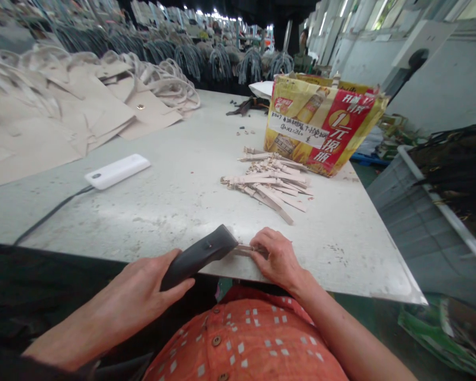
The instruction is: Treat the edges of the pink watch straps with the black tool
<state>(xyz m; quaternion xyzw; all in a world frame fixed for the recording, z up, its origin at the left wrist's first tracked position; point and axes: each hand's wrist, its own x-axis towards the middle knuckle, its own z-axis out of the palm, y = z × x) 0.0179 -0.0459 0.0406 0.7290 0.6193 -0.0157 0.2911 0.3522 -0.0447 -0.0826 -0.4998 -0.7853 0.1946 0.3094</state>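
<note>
My left hand (143, 288) is wrapped round a dark grey handheld tool (200, 256), shaped like a hair clipper, whose wide end points up and to the right. Close by that end, a thin beige strap (243, 249) sticks out from the fingers of my right hand (280, 259), which pinch it near the table's front edge. Whether the tool touches the strap, I cannot tell. Beyond my right hand lies a loose pile of similar beige straps (275, 182), some with small metal fittings.
A yellow and red cardboard box (301, 124) stands behind the pile on the white table (174, 203). At left lie a white power bank-like device (118, 171) with a cable and stacked beige bag pieces (63, 114). A grey bin (416, 227) stands beyond the right edge.
</note>
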